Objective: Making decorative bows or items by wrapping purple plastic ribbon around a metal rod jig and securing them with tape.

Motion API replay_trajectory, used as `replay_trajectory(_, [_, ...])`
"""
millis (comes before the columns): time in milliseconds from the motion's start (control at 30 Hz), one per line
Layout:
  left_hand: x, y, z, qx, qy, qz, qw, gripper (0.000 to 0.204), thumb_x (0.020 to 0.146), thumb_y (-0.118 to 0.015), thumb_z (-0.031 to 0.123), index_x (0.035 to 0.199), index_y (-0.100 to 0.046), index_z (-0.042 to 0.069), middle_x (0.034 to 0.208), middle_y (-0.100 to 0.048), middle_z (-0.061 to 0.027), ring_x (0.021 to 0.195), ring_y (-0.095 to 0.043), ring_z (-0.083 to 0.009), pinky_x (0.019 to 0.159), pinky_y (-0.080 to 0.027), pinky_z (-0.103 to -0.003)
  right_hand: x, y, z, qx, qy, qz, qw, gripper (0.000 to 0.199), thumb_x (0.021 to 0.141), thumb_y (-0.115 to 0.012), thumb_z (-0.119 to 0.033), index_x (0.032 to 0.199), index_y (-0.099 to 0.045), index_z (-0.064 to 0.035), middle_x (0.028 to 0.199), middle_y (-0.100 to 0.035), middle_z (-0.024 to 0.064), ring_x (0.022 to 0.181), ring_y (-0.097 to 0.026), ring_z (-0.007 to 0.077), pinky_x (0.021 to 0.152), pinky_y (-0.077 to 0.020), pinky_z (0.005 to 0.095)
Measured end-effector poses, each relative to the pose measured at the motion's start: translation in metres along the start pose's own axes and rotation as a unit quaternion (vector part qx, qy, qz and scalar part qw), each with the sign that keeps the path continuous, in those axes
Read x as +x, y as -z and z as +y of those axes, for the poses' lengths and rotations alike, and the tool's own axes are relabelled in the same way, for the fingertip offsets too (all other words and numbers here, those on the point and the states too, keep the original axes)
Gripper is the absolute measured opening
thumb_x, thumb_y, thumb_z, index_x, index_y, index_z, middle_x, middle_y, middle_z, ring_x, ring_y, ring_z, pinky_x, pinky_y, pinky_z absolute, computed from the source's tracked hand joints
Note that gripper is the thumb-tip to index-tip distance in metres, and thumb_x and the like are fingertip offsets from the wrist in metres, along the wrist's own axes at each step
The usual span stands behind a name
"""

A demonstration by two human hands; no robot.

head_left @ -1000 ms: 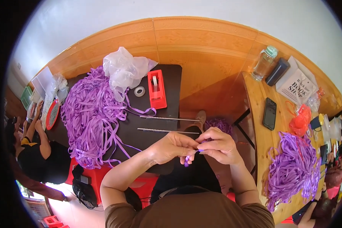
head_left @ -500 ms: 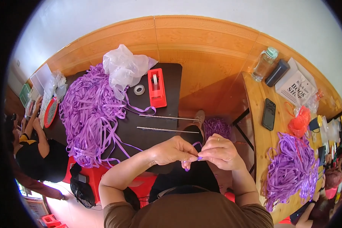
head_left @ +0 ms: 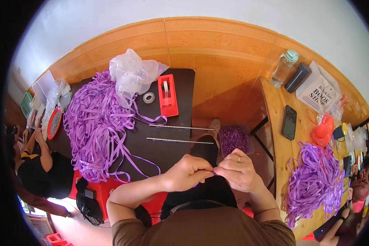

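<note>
Your left hand (head_left: 187,173) and right hand (head_left: 237,171) pinch a purple ribbon (head_left: 214,173), its short visible stretch crosswise between them, neither nearer; it lies bodyward of the lower metal rod (head_left: 180,140), the large heap (head_left: 98,127) left of that rod.

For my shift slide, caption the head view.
Left hand and right hand pinch purple ribbon; ribbon heap on the dark table.

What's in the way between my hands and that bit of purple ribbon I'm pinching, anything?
Nothing visible is in the way: your left hand and right hand pinch the purple ribbon directly. Your fingers hide most of it, so I can't tell how it lies between them.
</note>
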State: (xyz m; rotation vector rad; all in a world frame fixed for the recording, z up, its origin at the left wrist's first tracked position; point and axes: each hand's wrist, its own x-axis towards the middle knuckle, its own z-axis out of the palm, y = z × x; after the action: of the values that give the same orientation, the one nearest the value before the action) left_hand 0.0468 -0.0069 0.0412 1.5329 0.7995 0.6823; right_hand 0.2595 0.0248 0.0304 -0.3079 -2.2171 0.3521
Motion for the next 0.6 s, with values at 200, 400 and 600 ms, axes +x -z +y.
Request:
replay_trajectory(200, [0.001, -0.011, -0.009, 0.512, -0.283, 0.127, 0.801, 0.017, 0.064, -0.059, 0.004, 0.078, -0.057, -0.006, 0.07, -0.048, -0.0131, 0.064, -0.05, -0.0255, 0.053, -0.045, -0.031, 0.001, -0.014, -0.004, 0.002, -0.102, 0.065, 0.993, 0.016, 0.062, -0.067, 0.005, 0.076, -0.063, -0.0015, 0.067, -0.059, 0.007, 0.058, -0.056, 0.0213, 0.055, -0.0382, 0.0315])
replay_trajectory(400, [0.005, -0.015, -0.012, 0.607, -0.291, 0.159, 0.722, 0.025, 0.064, -0.061, 0.0, 0.087, -0.06, -0.009, 0.07, -0.049, -0.0125, 0.065, -0.052, -0.0267, 0.053, -0.046, -0.035, -0.013, -0.029, 0.001, 0.3, -0.392, 0.091, 0.865, 0.008, 0.075, -0.064, 0.009, 0.078, -0.065, 0.0018, 0.071, -0.06, 0.006, 0.061, -0.057, 0.0131, 0.055, -0.0437, 0.0251])
replay_trajectory(600, [0.011, 0.001, -0.012, 0.304, -0.146, 0.131, 0.932, 0.015, 0.077, -0.062, 0.0, 0.091, -0.062, -0.005, 0.072, -0.057, -0.0123, 0.064, -0.058, -0.0234, 0.055, -0.047, -0.031, -0.01, -0.019, 0.011, 0.162, -0.255, 0.074, 0.95, 0.023, 0.07, -0.068, 0.005, 0.092, -0.065, 0.0, 0.078, -0.064, 0.0066, 0.061, -0.058, 0.0164, 0.057, -0.0425, 0.0273])
